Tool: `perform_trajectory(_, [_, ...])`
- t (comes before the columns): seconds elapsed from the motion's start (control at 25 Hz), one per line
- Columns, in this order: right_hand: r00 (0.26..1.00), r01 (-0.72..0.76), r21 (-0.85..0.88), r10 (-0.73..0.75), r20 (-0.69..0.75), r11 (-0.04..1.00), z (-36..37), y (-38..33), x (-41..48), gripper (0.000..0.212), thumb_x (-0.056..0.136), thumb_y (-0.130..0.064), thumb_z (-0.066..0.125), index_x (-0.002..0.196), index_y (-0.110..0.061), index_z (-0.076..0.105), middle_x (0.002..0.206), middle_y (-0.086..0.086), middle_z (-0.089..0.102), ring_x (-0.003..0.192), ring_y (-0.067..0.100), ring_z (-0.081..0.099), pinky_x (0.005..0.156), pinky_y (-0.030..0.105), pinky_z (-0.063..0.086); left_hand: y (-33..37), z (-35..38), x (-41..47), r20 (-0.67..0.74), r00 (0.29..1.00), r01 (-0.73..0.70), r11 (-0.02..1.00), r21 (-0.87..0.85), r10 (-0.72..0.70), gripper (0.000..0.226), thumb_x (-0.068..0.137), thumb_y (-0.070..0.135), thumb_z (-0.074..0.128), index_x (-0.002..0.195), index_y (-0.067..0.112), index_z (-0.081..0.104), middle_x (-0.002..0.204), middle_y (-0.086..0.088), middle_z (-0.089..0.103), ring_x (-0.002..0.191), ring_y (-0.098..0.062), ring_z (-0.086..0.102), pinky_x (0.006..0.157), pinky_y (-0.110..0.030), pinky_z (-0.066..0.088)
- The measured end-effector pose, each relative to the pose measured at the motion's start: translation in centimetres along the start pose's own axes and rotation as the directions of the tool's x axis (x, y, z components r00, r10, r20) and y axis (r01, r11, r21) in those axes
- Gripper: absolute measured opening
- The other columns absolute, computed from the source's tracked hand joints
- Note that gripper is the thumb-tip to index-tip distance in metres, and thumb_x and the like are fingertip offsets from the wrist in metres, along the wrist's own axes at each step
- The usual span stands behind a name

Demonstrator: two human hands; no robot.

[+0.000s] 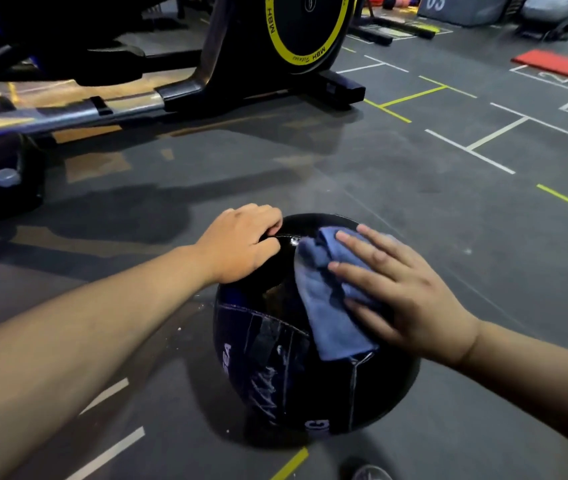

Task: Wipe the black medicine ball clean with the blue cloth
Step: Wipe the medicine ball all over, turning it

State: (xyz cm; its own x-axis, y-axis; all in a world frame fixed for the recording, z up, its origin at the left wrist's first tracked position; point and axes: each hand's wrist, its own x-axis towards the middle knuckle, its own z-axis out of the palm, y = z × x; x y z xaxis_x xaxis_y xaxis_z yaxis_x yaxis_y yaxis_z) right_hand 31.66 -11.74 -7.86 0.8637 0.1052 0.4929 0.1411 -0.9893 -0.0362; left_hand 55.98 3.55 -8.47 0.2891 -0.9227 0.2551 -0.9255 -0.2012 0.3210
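Note:
The black medicine ball [289,382] sits on the grey gym floor just in front of me, shiny, with white lettering low on its near side. A folded blue cloth [324,306] lies draped over the ball's upper right. My right hand [400,292] presses flat on the cloth with straight, spread fingers. My left hand [241,244] rests on the ball's top left, its fingers curled over the far edge of the ball.
A black exercise machine with a yellow-ringed flywheel [303,29] and a long rail [68,116] stands to the far left. White and yellow lines mark the floor [483,143]. A red mat [559,64] lies far right; a shoe tip [369,472] shows at the bottom.

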Motion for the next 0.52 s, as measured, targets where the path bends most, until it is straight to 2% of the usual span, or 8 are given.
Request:
perform_trajectory(0.12, [0.992, -0.108, 0.046, 0.111, -0.066, 0.993, 0.9, 1.3, 2.6, 0.04, 0.094, -0.031, 0.053, 0.127, -0.011, 0.063, 0.143, 0.016, 0.051, 0.14, 0.021, 0.037, 0.118, 0.042, 0.028, -0.4, -0.7, -4.7, -0.03, 0.989, 0.144, 0.987, -0.073, -0.147, 0.021, 0.073, 0.042, 0.038, 0.081, 0.022, 0.041, 0.075, 0.007, 0.047, 0.074, -0.017, 0.042, 0.063, -0.036, 0.032])
perform_trajectory(0.2, [0.98, -0.194, 0.067, 0.196, -0.029, 0.979, 1.7, 1.5, 5.1, 0.046, 0.093, -0.039, 0.049, 0.131, -0.016, 0.06, 0.144, 0.014, 0.051, 0.139, 0.018, 0.032, 0.12, 0.033, 0.022, -0.3, -1.3, -8.6, 0.036, 0.962, 0.273, 0.956, -0.107, -0.271, 0.028, 0.068, 0.048, 0.034, 0.08, 0.024, 0.041, 0.073, 0.007, 0.05, 0.072, -0.015, 0.045, 0.064, -0.036, 0.037])
perform_trajectory(0.24, [0.966, -0.258, 0.089, 0.257, 0.027, 0.962, 2.1, 1.2, 6.5, 0.049, 0.093, -0.045, 0.047, 0.136, -0.022, 0.056, 0.149, 0.011, 0.046, 0.142, 0.021, 0.03, 0.12, 0.035, 0.022, 0.0, -1.7, -10.7, 0.102, 0.948, 0.308, 0.948, -0.073, -0.3, 0.03, 0.067, 0.05, 0.032, 0.079, 0.024, 0.041, 0.072, 0.007, 0.051, 0.071, -0.015, 0.048, 0.065, -0.036, 0.038])
perform_trajectory(0.28, [0.943, -0.328, 0.108, 0.318, 0.1, 0.939, 2.6, 0.8, 7.8, 0.052, 0.093, -0.051, 0.047, 0.14, -0.03, 0.05, 0.154, 0.006, 0.039, 0.145, 0.026, 0.027, 0.119, 0.038, 0.025, 0.4, -2.2, -12.3, 0.147, 0.948, 0.286, 0.958, -0.003, -0.283, 0.032, 0.069, 0.051, 0.031, 0.077, 0.023, 0.043, 0.071, 0.006, 0.052, 0.072, -0.018, 0.051, 0.064, -0.036, 0.038])
perform_trajectory(0.32, [0.916, -0.385, 0.116, 0.365, 0.165, 0.915, 3.1, 0.2, 9.2, 0.056, 0.092, -0.055, 0.05, 0.144, -0.037, 0.043, 0.158, 0.002, 0.032, 0.147, 0.029, 0.025, 0.117, 0.041, 0.029, 0.8, -2.7, -13.2, 0.142, 0.966, 0.205, 0.975, 0.08, -0.215, 0.031, 0.073, 0.051, 0.031, 0.074, 0.022, 0.045, 0.071, 0.006, 0.053, 0.072, -0.021, 0.054, 0.062, -0.036, 0.038])
perform_trajectory(0.4, [0.898, -0.409, 0.111, 0.377, 0.227, 0.906, 4.3, -0.9, 12.0, 0.065, 0.089, -0.06, 0.054, 0.147, -0.041, 0.034, 0.159, 0.0, 0.029, 0.145, 0.029, 0.03, 0.113, 0.04, 0.035, 1.5, -3.7, -12.8, 0.028, 1.0, -0.001, 0.983, 0.182, -0.004, 0.027, 0.084, 0.039, 0.038, 0.074, 0.018, 0.051, 0.075, 0.0, 0.053, 0.073, -0.026, 0.053, 0.063, -0.036, 0.04])
perform_trajectory(0.44, [0.908, -0.383, 0.123, 0.348, 0.234, 0.916, 4.9, -1.6, 13.5, 0.067, 0.087, -0.062, 0.055, 0.147, -0.039, 0.035, 0.157, 0.002, 0.033, 0.143, 0.027, 0.036, 0.111, 0.039, 0.038, 1.9, -4.0, -11.9, -0.053, 0.998, -0.026, 0.983, 0.181, 0.036, 0.024, 0.087, 0.033, 0.041, 0.078, 0.014, 0.053, 0.079, -0.003, 0.053, 0.076, -0.026, 0.05, 0.067, -0.037, 0.041])
perform_trajectory(0.52, [0.94, -0.303, 0.202, 0.257, 0.226, 0.931, 5.8, -2.8, 15.7, 0.062, 0.086, -0.058, 0.056, 0.142, -0.033, 0.045, 0.147, 0.004, 0.049, 0.133, 0.026, 0.048, 0.105, 0.039, 0.043, 2.0, -3.8, -10.3, -0.207, 0.977, 0.075, 0.993, 0.09, -0.055, 0.027, 0.089, 0.032, 0.043, 0.094, 0.009, 0.055, 0.094, -0.007, 0.054, 0.086, -0.027, 0.049, 0.078, -0.039, 0.043])
